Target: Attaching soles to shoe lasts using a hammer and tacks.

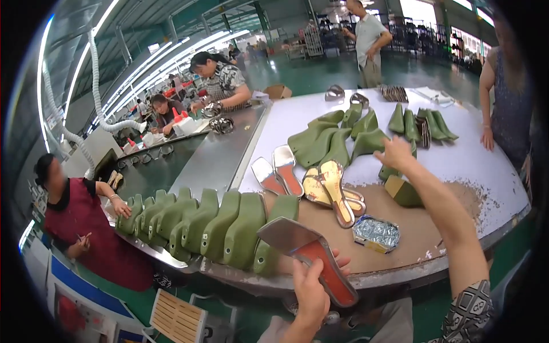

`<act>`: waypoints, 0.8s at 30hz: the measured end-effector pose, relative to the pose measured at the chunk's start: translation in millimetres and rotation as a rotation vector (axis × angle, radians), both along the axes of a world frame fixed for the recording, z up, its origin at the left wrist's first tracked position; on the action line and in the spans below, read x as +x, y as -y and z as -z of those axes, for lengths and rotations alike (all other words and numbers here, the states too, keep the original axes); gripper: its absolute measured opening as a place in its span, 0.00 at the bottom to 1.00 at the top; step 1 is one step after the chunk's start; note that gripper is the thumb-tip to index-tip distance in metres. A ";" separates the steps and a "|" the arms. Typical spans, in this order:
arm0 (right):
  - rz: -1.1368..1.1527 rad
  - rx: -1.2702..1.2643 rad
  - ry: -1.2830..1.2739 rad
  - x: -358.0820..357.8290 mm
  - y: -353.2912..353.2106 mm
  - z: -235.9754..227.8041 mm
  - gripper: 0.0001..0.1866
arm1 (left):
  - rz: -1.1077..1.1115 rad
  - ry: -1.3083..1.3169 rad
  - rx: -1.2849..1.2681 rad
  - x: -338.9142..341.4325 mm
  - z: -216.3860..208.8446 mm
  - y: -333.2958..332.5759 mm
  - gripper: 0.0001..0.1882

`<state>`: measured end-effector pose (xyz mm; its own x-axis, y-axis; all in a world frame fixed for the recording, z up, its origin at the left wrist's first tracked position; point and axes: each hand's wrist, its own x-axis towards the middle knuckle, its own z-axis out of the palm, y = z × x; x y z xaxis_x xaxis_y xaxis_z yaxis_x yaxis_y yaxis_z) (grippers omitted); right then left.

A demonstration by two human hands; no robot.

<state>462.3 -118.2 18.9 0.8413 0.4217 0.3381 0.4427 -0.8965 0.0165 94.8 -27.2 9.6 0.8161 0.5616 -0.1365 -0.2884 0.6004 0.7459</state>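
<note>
The left hand (311, 290) holds a red-and-gray sole (309, 244) at the counter's (469, 157) near edge; the right hand (397, 153), grip unclear, is beside green lasts (338, 147) toward the far edge.

Pretty bright in here, mostly long ceiling tubes (41, 74) tbh. Window (417, 10) is blown out, metal bench (220, 157) has a sheen, edges bend into black.

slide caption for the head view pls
Left hand holding a red-and-grey sole piece at a worktable, right hand near green shoe lasts.
</note>
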 end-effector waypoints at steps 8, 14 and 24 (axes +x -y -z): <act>0.215 -0.229 -0.104 9.6 -1.8 67.2 0.33 | 0.017 0.014 0.014 2.1 12.7 5.0 0.15; 0.146 -0.273 -0.267 -5.3 12.0 35.8 0.43 | 0.081 -0.018 -0.046 9.8 13.4 6.2 0.17; 0.598 0.481 -0.166 75.1 58.5 75.2 0.52 | -0.010 0.024 -0.099 13.0 19.6 9.1 0.16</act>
